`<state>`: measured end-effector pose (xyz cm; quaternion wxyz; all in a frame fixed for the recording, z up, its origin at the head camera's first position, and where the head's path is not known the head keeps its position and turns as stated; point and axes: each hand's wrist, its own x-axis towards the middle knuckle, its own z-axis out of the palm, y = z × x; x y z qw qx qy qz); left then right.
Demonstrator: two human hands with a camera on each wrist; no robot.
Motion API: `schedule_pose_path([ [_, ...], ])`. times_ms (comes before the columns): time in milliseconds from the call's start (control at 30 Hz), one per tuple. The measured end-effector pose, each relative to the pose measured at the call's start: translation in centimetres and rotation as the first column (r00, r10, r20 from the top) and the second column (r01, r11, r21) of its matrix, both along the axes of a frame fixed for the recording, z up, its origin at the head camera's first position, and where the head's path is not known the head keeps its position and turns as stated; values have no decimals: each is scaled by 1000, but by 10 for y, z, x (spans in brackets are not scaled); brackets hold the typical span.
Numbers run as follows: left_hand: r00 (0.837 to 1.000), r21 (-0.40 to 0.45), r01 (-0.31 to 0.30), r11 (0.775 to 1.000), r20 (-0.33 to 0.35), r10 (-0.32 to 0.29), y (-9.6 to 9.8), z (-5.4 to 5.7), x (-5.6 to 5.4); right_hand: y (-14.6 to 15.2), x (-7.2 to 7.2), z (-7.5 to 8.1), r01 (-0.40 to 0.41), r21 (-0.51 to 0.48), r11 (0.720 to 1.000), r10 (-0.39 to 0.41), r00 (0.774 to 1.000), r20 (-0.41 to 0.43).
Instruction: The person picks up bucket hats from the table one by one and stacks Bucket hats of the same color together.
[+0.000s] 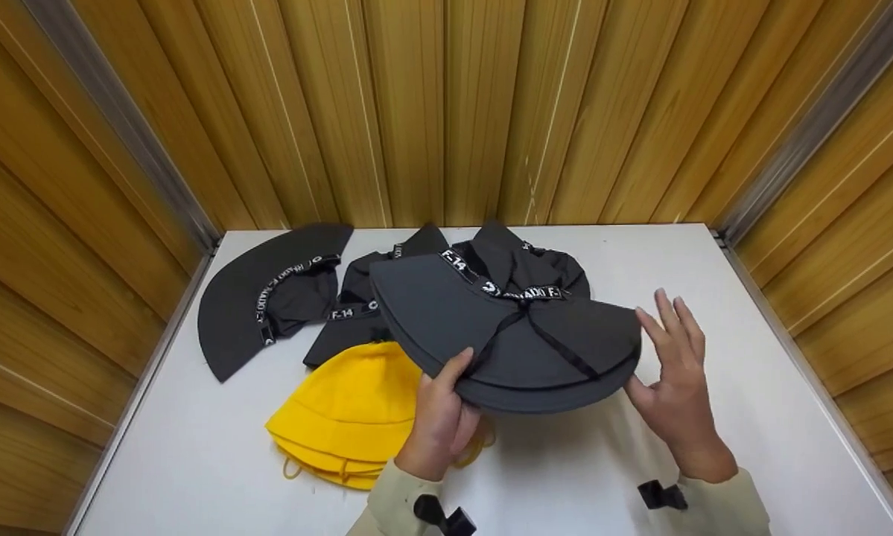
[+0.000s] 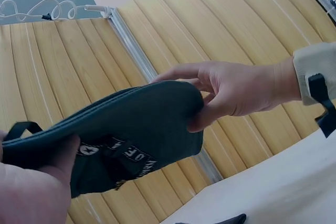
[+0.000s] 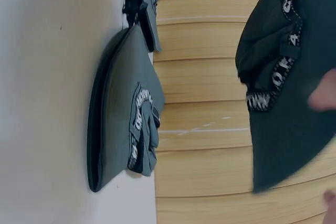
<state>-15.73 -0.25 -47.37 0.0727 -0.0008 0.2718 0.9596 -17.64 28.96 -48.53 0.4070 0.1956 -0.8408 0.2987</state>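
Note:
A dark grey bucket hat [image 1: 446, 305], its brim showing two layers, is held above the table. Its crown is gathered behind a black band with white lettering, and thin black straps hang across the brim. My left hand [image 1: 442, 413] grips the near left edge of the brim, thumb on top. At the brim's right end is my right hand [image 1: 677, 387], fingers straight and spread, with thumb and forefinger beside the edge. In the left wrist view, the right thumb overlaps the brim [image 2: 147, 114]. The right wrist view blurs that thumb in front of the hat [image 3: 304, 124].
Yellow hats [image 1: 349, 402] lie stacked at the front, partly behind my left hand. A folded dark hat [image 1: 230, 313] lies at the table's left, and another dark hat [image 1: 353, 283] is partly covered by the held one. Wood-patterned walls [image 1: 446, 112] enclose the white table [image 1: 185, 432].

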Motion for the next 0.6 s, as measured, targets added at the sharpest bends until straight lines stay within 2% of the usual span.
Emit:
schedule_pose_path([
  [67, 1000, 17, -7, 1000, -29, 8, -2, -1, 1, 0, 2, -4, 28, -77, 997, -20, 995, 99],
  [100, 999, 23, -11, 1000, -43, 12, -2, -2, 2, 0, 3, -4, 33, -138, 990, -9, 985, 175],
  [133, 998, 24, -17, 1000, -53, 19, -2, -3, 3, -1, 4, -4, 42, -207, 978, 15, 964, 266],
  [167, 997, 18, -18, 1000, -71, 19, -2, -4, 3, -2, 6, -4, 37, -300, 953, 77, 930, 358],
  [200, 996, 13, -19, 1000, -91, 20, -2, -5, 3, -3, 7, -3, 29, -416, 909, 174, 880, 442],
  [233, 993, 8, -20, 1000, -114, 20, -2, -6, 4, -5, 8, -1, 31, -534, 845, 288, 815, 503],
  [267, 991, -1, -16, 1000, -136, 16, -1, -8, 4, -7, 9, 1, 40, -652, 757, 413, 744, 526],
  [300, 988, -8, -10, 1000, -157, 9, -1, -9, 5, -9, 10, 2, 55, -755, 653, 538, 667, 515],
  [333, 984, -17, 0, 1000, -177, -3, -1, -11, 5, -11, 11, 3, 62, -847, 527, 665, 590, 457],
  [367, 981, -23, 14, 1000, -193, -18, -1, -13, 6, -12, 12, 4, 56, -924, 378, 785, 509, 352],
  [400, 980, -31, 23, 999, -197, -29, -1, -15, 7, -14, 12, 4, 72, -965, 251, 861, 439, 257],
  [433, 979, -40, 37, 999, -201, -44, -1, -17, 8, -17, 13, 5, 83, -986, 146, 909, 382, 167],
  [467, 977, -47, 54, 997, -204, -63, -1, -19, 9, -19, 13, 5, 108, -993, 54, 936, 341, 88],
  [500, 976, -52, 71, 996, -202, -80, 0, -21, 10, -21, 14, 6, 130, -991, -13, 949, 315, 29],
  [533, 975, -59, 88, 994, -199, -98, 0, -23, 11, -22, 14, 7, 148, -987, -62, 952, 305, -14],
  [567, 975, -64, 101, 993, -192, -112, 0, -26, 12, -24, 15, 8, 159, -984, -82, 950, 312, -29],
  [600, 975, -74, 111, 991, -187, -123, 1, -28, 13, -25, 15, 10, 174, -982, -77, 941, 339, -14],
])
